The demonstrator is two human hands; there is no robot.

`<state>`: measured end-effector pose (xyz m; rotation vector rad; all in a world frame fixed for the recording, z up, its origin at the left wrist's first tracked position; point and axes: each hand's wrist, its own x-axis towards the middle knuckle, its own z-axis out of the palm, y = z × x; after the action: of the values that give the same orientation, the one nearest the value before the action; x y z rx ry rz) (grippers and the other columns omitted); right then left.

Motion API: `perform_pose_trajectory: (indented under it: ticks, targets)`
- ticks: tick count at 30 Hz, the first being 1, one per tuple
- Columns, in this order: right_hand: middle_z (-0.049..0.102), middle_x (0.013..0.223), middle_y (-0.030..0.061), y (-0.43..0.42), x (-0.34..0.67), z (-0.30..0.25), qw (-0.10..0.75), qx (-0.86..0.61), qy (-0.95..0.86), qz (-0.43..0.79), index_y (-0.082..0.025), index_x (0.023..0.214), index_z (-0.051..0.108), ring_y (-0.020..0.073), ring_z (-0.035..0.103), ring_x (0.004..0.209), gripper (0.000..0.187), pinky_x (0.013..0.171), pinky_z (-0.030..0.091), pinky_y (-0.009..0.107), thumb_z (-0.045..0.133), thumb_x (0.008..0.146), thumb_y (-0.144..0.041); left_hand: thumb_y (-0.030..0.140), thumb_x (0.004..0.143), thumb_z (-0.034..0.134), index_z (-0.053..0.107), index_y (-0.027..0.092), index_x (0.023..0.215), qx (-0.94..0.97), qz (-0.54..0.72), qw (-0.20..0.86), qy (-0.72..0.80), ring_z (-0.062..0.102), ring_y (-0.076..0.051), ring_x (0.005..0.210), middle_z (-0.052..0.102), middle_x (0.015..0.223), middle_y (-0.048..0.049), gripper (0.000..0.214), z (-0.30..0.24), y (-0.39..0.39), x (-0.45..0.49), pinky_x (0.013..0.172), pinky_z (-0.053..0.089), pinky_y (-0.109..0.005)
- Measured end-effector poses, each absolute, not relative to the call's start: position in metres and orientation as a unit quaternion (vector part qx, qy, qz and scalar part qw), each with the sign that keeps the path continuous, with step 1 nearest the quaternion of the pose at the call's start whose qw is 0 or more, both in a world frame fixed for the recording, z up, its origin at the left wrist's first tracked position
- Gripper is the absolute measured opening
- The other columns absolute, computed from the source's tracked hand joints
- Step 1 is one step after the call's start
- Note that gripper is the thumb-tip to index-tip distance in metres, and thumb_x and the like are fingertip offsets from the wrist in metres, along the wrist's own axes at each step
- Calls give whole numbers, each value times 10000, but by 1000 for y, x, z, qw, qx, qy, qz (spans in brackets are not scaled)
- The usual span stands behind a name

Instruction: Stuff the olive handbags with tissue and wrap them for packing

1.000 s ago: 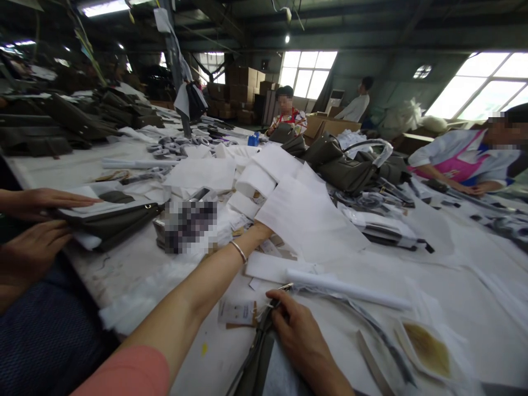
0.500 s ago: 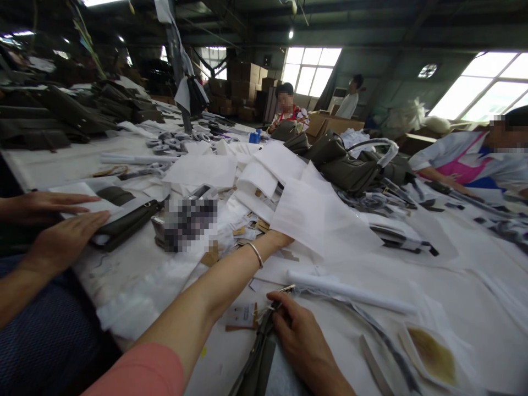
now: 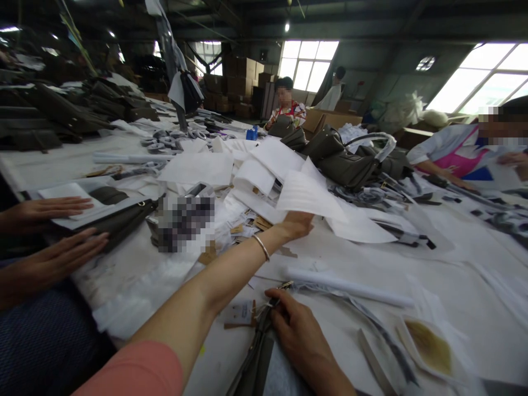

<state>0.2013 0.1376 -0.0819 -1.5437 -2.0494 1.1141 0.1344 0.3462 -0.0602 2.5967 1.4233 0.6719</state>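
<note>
My left hand (image 3: pixel 300 224), with a bracelet on its wrist, reaches across the table and is closed on a thin white sheet (image 3: pixel 309 195). The sheet's near edge is lifted and covers part of my fingers. At the front, my right hand (image 3: pixel 303 333) is closed on the top edge of a dark olive bag (image 3: pixel 252 357), near metal hardware. Beside the bag lies a white and brown hang tag (image 3: pixel 239 314). A strap in clear wrapping (image 3: pixel 363 316) runs off to the right of my right hand.
At left, a co-worker's hands (image 3: pixel 61 258) rest by another olive bag (image 3: pixel 127 223). A pile of white sheets (image 3: pixel 198 168) covers the middle. Finished-looking bags (image 3: pixel 338 162) sit behind it. Near right lie a white roll (image 3: pixel 350 287), a metal ruler-like strip (image 3: pixel 373 363) and a tray of yellowish stuff (image 3: pixel 429 346).
My left hand has moved right and drawn up the white sheet, whose near edge now curves upward. My right hand stays on the bag. The co-worker's nearer hand has shifted lower.
</note>
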Motion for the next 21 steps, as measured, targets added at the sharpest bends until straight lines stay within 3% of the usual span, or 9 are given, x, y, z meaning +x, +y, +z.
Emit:
perform_pose_trajectory:
  ticks: [5, 9, 13, 16, 21]
  targets:
    - [725, 1079, 52, 137, 202, -79, 200, -525, -717, 414, -244, 1218, 620, 215, 664, 964, 443, 833, 455, 293, 455, 815, -157, 142, 898, 463, 411, 231, 1431, 889, 230, -60, 391, 426, -309, 1325, 440, 1473, -124, 543, -64, 322, 184, 1037, 403, -530]
    - [729, 1064, 38, 138, 201, -78, 203, -527, -716, 410, -256, 1191, 629, 212, 665, 946, 420, 816, 453, 285, 460, 819, -158, 236, 910, 515, 514, 196, 1346, 892, 152, -53, 423, 362, -314, 1376, 453, 1466, -139, 438, -79, 326, 186, 1115, 276, -594]
    - [724, 957, 27, 138, 201, -80, 181, -547, -714, 397, -277, 1207, 626, 206, 657, 875, 400, 764, 445, 278, 467, 848, -204, 349, 906, 584, 647, 134, 1150, 860, 117, -30, 496, 462, -328, 1294, 607, 1276, -176, 332, -85, 354, 132, 1118, 250, -580]
    - [709, 909, 18, 138, 202, -84, 175, -547, -714, 400, -284, 1214, 626, 196, 644, 849, 398, 739, 434, 267, 477, 851, -221, 343, 931, 548, 697, 120, 984, 842, 124, -19, 524, 612, -292, 1068, 694, 1069, -162, 273, -80, 373, 76, 1043, 341, -533]
    - [690, 864, 12, 137, 202, -86, 186, -542, -711, 408, -278, 1211, 633, 187, 630, 810, 396, 717, 430, 265, 476, 849, -244, 369, 990, 414, 700, 121, 860, 790, 186, 4, 585, 648, -224, 894, 719, 895, -131, 399, -71, 379, 4, 881, 431, -354]
